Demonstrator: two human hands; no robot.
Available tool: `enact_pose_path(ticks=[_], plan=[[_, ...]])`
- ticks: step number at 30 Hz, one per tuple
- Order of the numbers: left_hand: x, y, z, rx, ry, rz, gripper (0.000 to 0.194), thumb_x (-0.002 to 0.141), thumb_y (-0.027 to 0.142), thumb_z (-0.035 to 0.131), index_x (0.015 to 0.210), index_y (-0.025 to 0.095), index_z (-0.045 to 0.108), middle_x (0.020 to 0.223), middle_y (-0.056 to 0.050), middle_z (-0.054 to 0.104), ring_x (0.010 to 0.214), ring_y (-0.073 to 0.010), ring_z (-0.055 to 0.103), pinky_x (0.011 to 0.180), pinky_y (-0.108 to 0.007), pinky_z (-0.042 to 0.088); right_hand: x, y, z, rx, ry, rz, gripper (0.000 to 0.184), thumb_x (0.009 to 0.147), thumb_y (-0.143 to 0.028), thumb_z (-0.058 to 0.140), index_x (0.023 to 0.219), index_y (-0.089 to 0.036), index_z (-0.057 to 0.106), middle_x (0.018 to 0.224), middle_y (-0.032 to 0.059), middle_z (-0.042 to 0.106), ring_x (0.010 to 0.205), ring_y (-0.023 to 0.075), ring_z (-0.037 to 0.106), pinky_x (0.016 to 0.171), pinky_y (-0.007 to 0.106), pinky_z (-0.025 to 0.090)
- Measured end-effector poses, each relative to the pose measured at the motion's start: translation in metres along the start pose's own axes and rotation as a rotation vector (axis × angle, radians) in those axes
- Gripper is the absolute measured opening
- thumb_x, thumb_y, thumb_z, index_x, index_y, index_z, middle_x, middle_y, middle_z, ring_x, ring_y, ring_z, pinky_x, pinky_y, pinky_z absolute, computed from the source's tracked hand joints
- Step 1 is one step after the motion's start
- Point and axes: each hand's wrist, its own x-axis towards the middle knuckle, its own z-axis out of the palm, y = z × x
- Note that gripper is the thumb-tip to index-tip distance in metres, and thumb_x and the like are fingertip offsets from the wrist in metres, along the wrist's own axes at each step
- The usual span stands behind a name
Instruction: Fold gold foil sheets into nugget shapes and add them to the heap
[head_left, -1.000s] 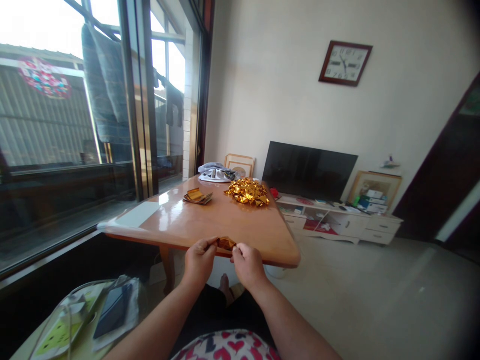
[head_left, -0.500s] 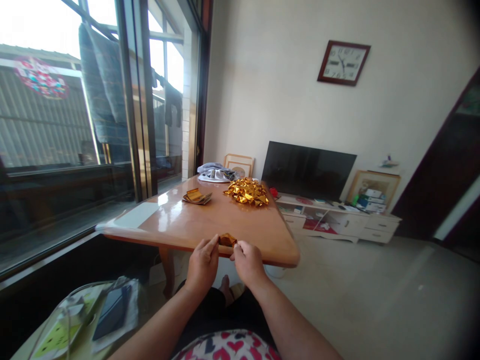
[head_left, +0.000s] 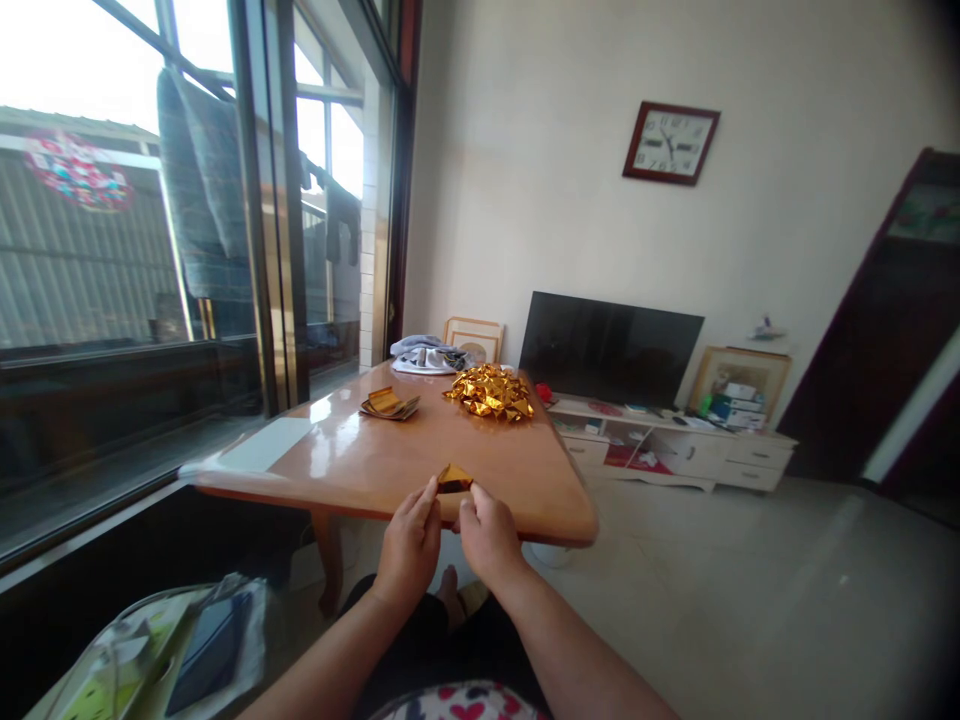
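Note:
Between my two hands, over the near edge of the wooden table (head_left: 420,450), is a folded gold foil paper piece (head_left: 454,480) with a peaked top. My left hand (head_left: 410,540) pinches its left end, and my right hand (head_left: 489,530) pinches its right end. Farther up the table lies a shiny heap of folded gold foil pieces (head_left: 491,392). To its left sits a small stack of flat foil paper sheets (head_left: 388,403), the top one curled up.
Bundled cloth (head_left: 424,355) rests at the table's far end. A pale sheet (head_left: 266,445) lies by the left edge, next to the window. Lower left, a phone (head_left: 211,650) and cables lie on a stand. Beyond the table are a television (head_left: 611,350) and a white cabinet (head_left: 690,455).
The foil piece between my hands now shows a clearer peaked shape, with its front face turned toward me. Both hands keep hold of its ends. The view has tilted slightly.

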Motion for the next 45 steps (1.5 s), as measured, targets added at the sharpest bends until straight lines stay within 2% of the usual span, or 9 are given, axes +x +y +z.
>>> enact_pose_path(ticks=[3, 8, 11, 13, 18, 22, 26, 38, 45], plan=[[0.013, -0.002, 0.001, -0.062, 0.018, -0.064, 0.042, 0.097, 0.033, 0.051, 0.135, 0.021, 0.064, 0.129, -0.010, 0.070, 0.120, -0.0261, 0.065, 0.106, -0.039, 0.049, 0.009, 0.000, 0.000, -0.047, 0.047, -0.013, 0.028, 0.095, -0.021, 0.045, 0.111, -0.015, 0.068, 0.094, 0.0128, 0.075, 0.087, 0.0244, 0.068, 0.074, 0.029, 0.043], [0.047, -0.008, 0.000, -0.180, 0.011, -0.294, 0.045, 0.092, 0.042, 0.055, 0.124, 0.013, 0.069, 0.110, -0.012, 0.077, 0.102, -0.0274, 0.071, 0.095, -0.040, 0.054, 0.034, 0.005, -0.004, -0.027, 0.068, -0.065, 0.022, 0.092, -0.022, 0.048, 0.095, -0.018, 0.070, 0.081, 0.0070, 0.073, 0.075, 0.0204, 0.065, 0.064, 0.026, 0.038], [0.068, -0.014, 0.002, -0.228, -0.026, -0.385, 0.051, 0.090, 0.046, 0.057, 0.125, 0.012, 0.069, 0.103, -0.012, 0.078, 0.090, -0.0262, 0.072, 0.083, -0.037, 0.054, 0.050, 0.011, -0.007, 0.062, 0.024, -0.061, 0.027, 0.090, -0.019, 0.048, 0.104, -0.019, 0.072, 0.076, 0.0044, 0.073, 0.070, 0.0185, 0.065, 0.062, 0.024, 0.039], [0.081, -0.019, 0.004, -0.252, -0.054, -0.416, 0.047, 0.087, 0.047, 0.059, 0.117, 0.013, 0.073, 0.097, -0.011, 0.078, 0.082, -0.0249, 0.072, 0.076, -0.034, 0.053, 0.061, 0.017, -0.007, 0.109, -0.006, -0.046, 0.037, 0.088, -0.016, 0.049, 0.117, -0.019, 0.071, 0.073, 0.0034, 0.073, 0.069, 0.0184, 0.066, 0.064, 0.024, 0.042], [0.106, -0.032, 0.010, -0.357, -0.122, -0.534, 0.038, 0.080, 0.041, 0.062, 0.100, 0.012, 0.078, 0.084, -0.010, 0.077, 0.075, -0.0221, 0.070, 0.067, -0.030, 0.052, 0.082, 0.036, -0.004, 0.204, -0.027, 0.027, 0.053, 0.086, -0.019, 0.053, 0.139, -0.015, 0.061, 0.082, 0.0064, 0.076, 0.077, 0.0207, 0.069, 0.070, 0.027, 0.048], [0.120, -0.045, 0.012, -0.477, -0.186, -0.652, 0.037, 0.078, 0.036, 0.064, 0.102, 0.012, 0.077, 0.081, -0.011, 0.076, 0.069, -0.0180, 0.067, 0.060, -0.025, 0.048, 0.094, 0.047, -0.002, 0.248, -0.054, 0.038, 0.048, 0.086, -0.024, 0.057, 0.133, -0.018, 0.066, 0.093, 0.0075, 0.077, 0.086, 0.0220, 0.069, 0.076, 0.029, 0.051], [0.132, -0.059, 0.014, -0.582, -0.259, -0.742, 0.033, 0.075, 0.038, 0.068, 0.091, 0.010, 0.076, 0.072, -0.010, 0.072, 0.056, -0.0129, 0.059, 0.051, -0.023, 0.038, 0.105, 0.054, 0.000, 0.273, -0.075, 0.031, 0.041, 0.085, -0.027, 0.060, 0.124, -0.018, 0.071, 0.100, 0.0082, 0.077, 0.091, 0.0229, 0.069, 0.078, 0.030, 0.052], [0.169, -0.100, 0.026, -0.669, -0.345, -0.822, 0.035, 0.071, 0.040, 0.076, 0.088, 0.009, 0.075, 0.069, -0.007, 0.069, 0.056, -0.0122, 0.056, 0.053, -0.024, 0.037, 0.142, 0.075, 0.015, 0.403, -0.200, 0.074, 0.039, 0.087, -0.028, 0.055, 0.119, -0.013, 0.071, 0.082, 0.0048, 0.072, 0.065, 0.0154, 0.061, 0.057, 0.024, 0.044], [0.195, -0.121, 0.042, -0.663, -0.333, -0.805, 0.035, 0.070, 0.040, 0.073, 0.087, 0.010, 0.075, 0.067, -0.006, 0.067, 0.052, -0.0113, 0.052, 0.050, -0.024, 0.033, 0.162, 0.078, 0.024, 0.449, -0.230, 0.100, 0.035, 0.084, -0.026, 0.056, 0.113, -0.013, 0.071, 0.077, 0.0026, 0.069, 0.060, 0.0138, 0.058, 0.057, 0.024, 0.042]])
